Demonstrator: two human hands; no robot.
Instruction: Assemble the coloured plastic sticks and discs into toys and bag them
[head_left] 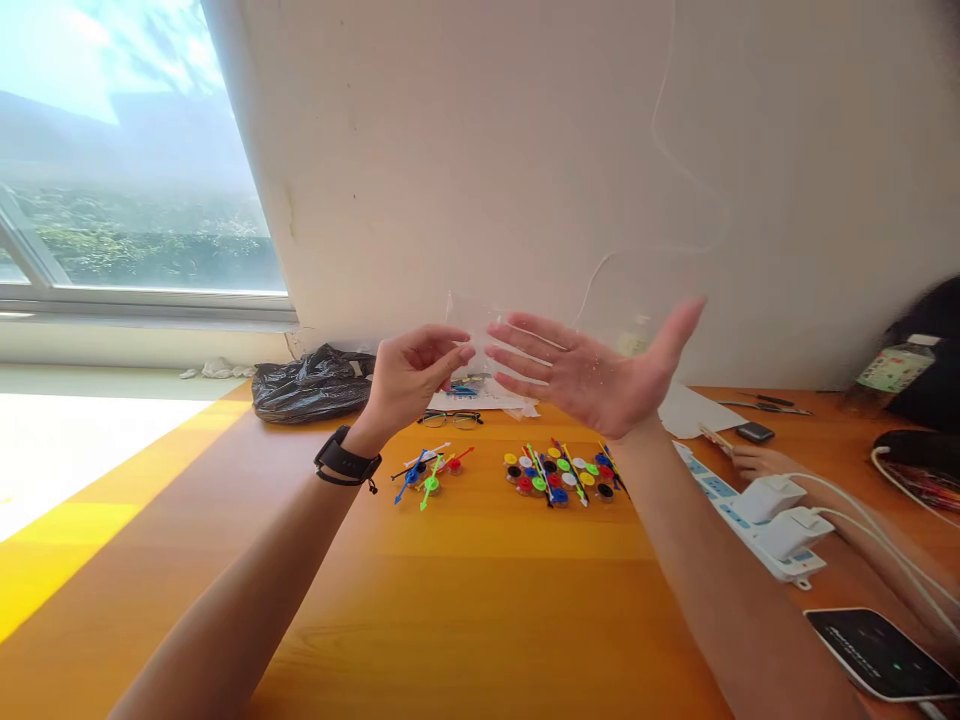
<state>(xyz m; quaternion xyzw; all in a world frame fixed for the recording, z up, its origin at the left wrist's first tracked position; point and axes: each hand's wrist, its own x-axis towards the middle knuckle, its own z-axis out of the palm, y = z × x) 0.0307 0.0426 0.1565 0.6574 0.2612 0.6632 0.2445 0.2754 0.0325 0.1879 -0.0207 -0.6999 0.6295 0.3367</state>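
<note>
Both my hands are raised above an orange wooden table point(465, 590). My left hand point(411, 378), with a black watch on its wrist, has its fingertips pinched on the edge of a faint clear plastic film point(471, 318). My right hand point(592, 372) is open, palm turned towards the left hand and fingers stretched out, its fingertips almost meeting the left ones. Below them on the table lie a small cluster of coloured discs and sticks point(429, 474) and a larger cluster of coloured discs and sticks point(561, 474).
A black plastic bag point(311, 383) and a pair of glasses point(451, 419) lie by the wall. On the right are a white power strip point(750, 515) with chargers, a phone point(877, 652), a bottle point(896, 367) and another person's hand point(757, 460). A window is at the left.
</note>
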